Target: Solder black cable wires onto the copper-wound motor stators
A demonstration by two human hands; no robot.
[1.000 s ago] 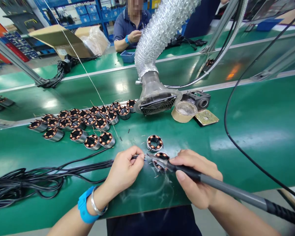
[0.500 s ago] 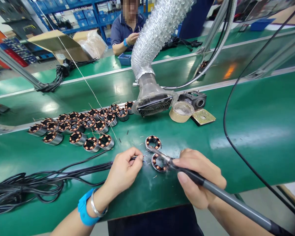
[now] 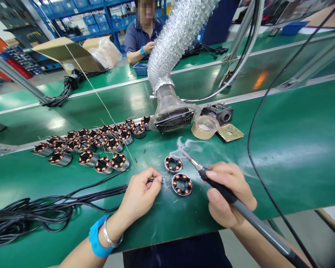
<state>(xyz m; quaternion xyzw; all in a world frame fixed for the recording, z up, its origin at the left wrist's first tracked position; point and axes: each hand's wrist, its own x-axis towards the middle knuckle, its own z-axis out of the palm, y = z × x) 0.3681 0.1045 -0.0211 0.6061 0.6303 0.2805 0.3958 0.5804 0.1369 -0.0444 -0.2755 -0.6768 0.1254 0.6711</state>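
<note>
My left hand [image 3: 144, 191] pinches the end of a black cable [image 3: 117, 189] between thumb and fingertips, its bare wire ends pointing right. In my right hand [image 3: 233, 193] is a soldering iron [image 3: 220, 189], its tip raised up and to the left with smoke curling round it. Below the tip lie two copper-wound motor stators, a farther one [image 3: 173, 164] and a nearer one [image 3: 182, 184], both just right of my left fingertips. The iron touches neither of them.
Several more stators [image 3: 87, 158] stand in rows at the left. A fume extractor hood [image 3: 175, 118] on a foil duct hangs behind. Beside it are a round tub [image 3: 205, 127] and a square pad [image 3: 230, 133]. Coiled cables [image 3: 19, 219] lie left. A co-worker [image 3: 143, 35] sits opposite.
The soldering iron has lifted off the stators, its tip moving up and to the right, and smoke now trails from it. My left hand stays in place with the cable.
</note>
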